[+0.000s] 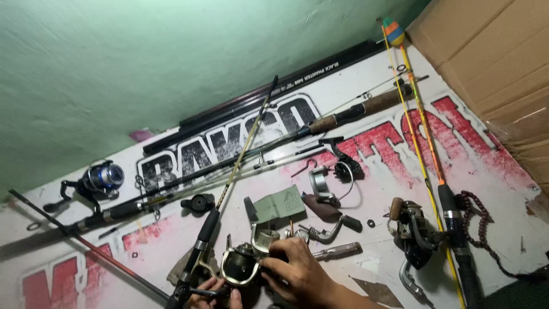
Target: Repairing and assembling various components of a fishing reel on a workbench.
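While both hands are working at bottom centre, the right hand (pixel 300 272) is gripping the reel (pixel 243 263); the left hand (pixel 214 296) is pinching its handle (pixel 197 292) on the worktop (pixel 503 229).

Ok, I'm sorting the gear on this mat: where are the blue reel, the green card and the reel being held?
blue reel (pixel 104 177), head view, on its blue spool.
green card (pixel 281 204), head view, on the middle of its face.
held reel (pixel 240 266), head view, on its dark round spool.

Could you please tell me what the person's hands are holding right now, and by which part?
Both hold a fishing reel: right hand grips its body from the side, left hand pinches its lower edge.
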